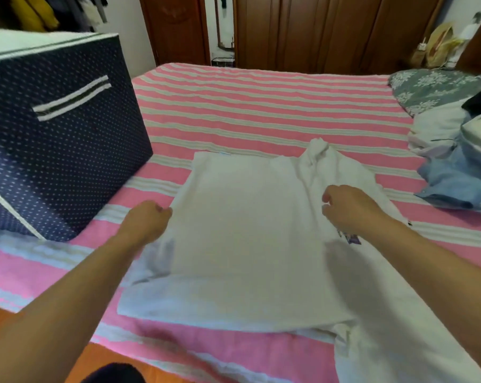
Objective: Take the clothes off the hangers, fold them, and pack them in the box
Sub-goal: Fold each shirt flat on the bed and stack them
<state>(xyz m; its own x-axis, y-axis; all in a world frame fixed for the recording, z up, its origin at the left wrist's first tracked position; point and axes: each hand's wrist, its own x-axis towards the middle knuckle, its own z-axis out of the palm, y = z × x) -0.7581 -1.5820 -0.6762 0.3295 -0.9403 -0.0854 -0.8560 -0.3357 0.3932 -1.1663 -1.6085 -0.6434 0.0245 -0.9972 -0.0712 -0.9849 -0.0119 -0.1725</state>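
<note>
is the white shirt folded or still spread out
Partly folded: the white shirt lies flat on the bed, its left side turned in to a straight edge.

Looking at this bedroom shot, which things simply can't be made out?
All from the head view:
- Inside of the navy dotted box: only its outer walls show, so its contents are hidden.
- Left hand: its fingers curl out of sight at the white shirt's edge, so its grip is unclear.
- Print on the shirt: mostly covered by the right hand and forearm.
- Clothes pile: cut off by the right frame edge.
- No hangers are in view.

No readable text — shirt (250, 239) print perhaps blurred.
</note>
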